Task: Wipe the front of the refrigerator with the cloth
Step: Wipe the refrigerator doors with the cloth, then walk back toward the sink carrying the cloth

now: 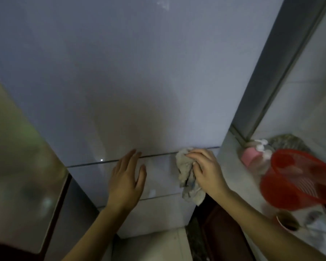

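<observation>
Cloth (189,180), grey and crumpled, sits bunched in your right hand (205,173), pressed against the smooth glossy refrigerator (120,81) front by the door seam; your left hand (127,178) lies open and flat on the panel beside it. Right of you, a red slotted plastic basket (299,178) sits tilted, its contents too blurred to tell.

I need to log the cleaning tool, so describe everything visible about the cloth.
The cloth is a pale grey-beige rag, crumpled and limp, seemingly of soft woven fabric, with darker smudges near its middle folds. The right hand grips its upper part and presses it against the refrigerator front, close to the door's right edge, just below the upper horizontal seam. Its lower part hangs loose down past the next seam. The left hand lies flat on the door beside it, apart from the cloth.
</observation>
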A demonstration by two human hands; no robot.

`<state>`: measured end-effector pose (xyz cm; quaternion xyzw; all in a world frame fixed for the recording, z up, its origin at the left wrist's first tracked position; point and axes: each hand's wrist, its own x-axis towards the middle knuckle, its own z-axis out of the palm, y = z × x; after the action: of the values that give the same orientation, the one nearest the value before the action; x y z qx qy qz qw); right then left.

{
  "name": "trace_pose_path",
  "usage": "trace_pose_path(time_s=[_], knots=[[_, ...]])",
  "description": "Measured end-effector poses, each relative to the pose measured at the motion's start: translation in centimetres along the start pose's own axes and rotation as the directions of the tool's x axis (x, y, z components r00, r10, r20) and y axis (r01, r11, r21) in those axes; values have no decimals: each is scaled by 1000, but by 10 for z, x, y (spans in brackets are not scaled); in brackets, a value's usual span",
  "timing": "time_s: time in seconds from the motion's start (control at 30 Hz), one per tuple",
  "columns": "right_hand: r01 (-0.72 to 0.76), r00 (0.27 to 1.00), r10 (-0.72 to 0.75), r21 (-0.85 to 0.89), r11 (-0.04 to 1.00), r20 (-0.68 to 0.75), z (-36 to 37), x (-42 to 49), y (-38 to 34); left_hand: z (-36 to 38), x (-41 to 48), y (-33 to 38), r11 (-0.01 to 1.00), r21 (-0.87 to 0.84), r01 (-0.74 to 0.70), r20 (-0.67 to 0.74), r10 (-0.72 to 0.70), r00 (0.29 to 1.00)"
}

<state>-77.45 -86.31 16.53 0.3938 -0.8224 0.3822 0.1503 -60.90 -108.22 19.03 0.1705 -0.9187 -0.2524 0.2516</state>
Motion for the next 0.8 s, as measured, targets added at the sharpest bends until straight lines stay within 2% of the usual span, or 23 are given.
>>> trace_pose_path(time_s=[0.13,0.2,0.27,0.4,0.47,0.53,0.67,0.8], knots=[[-291,956,291,-2,957,-19,4,-89,-15,20,-31,-32,997,-76,8,233,10,972],[-416,909,416,-20,909,-13,2,-142,-25,37,-47,-45,996,-85,15,373,18,928],[-591,805,590,3,807,-57,-2,-198,-37,58,-66,-53,994,-95,47,516,9,857],[-855,509,840,5,519,-186,-13,-302,-75,100,-116,-50,984,-129,123,739,13,674],[-924,373,895,-7,383,-245,-23,-348,-101,113,-142,-42,984,-142,106,807,53,588],[-961,269,911,-30,274,-311,-33,-389,-130,123,-163,-31,985,-156,76,854,96,511],[-992,129,910,-53,117,-394,-42,-461,-187,139,-202,-6,981,-192,-36,913,192,361],[-999,12,875,31,31,-484,-42,-530,-244,143,-245,12,956,-235,-178,931,274,241]])
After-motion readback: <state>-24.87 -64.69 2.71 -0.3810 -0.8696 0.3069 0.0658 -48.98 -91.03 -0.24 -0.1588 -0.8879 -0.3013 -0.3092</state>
